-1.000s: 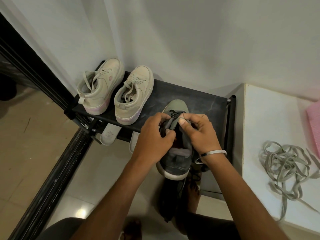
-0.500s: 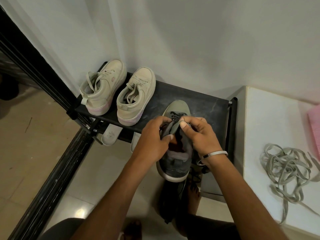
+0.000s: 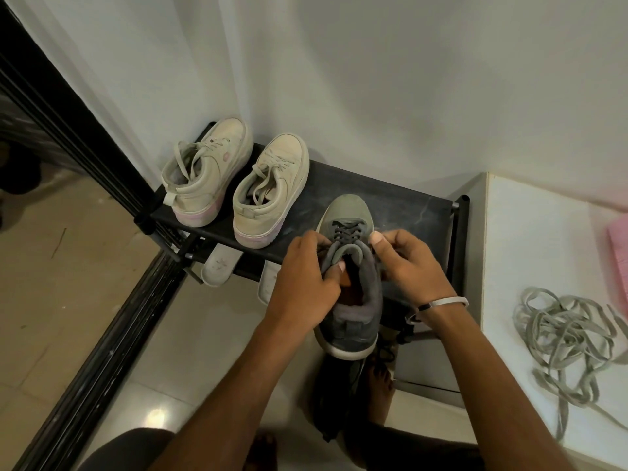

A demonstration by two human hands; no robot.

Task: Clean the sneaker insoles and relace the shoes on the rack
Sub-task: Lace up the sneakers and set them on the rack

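A grey sneaker [image 3: 348, 266] stands on the black shoe rack [image 3: 401, 212], toe toward the wall and heel hanging past the rack's front edge. The person's left hand [image 3: 306, 283] grips the left side of the sneaker's collar, its fingers curled round the edge and the thumb tucked inside the opening beside the tongue. The right hand [image 3: 406, 263] has its fingers curled at the right side of the sneaker's collar, thumb raised near the dark laces [image 3: 346, 231]; whether it pinches a lace end or only the collar cannot be told. A bracelet [image 3: 445, 303] circles the right wrist. To the left of the grey sneaker, on the same shelf, stand two beige sneakers [image 3: 238, 188] side by side, both laced, toes toward the wall. Below and to the left of the grey sneaker, two pale insoles [image 3: 221, 268] poke out from under the rack's top shelf. To the right of the grey sneaker, beyond the rack's end, a white surface [image 3: 530, 232] carries a loose tangle of grey laces [image 3: 571, 345] and the edge of a pink cloth [image 3: 618, 253].
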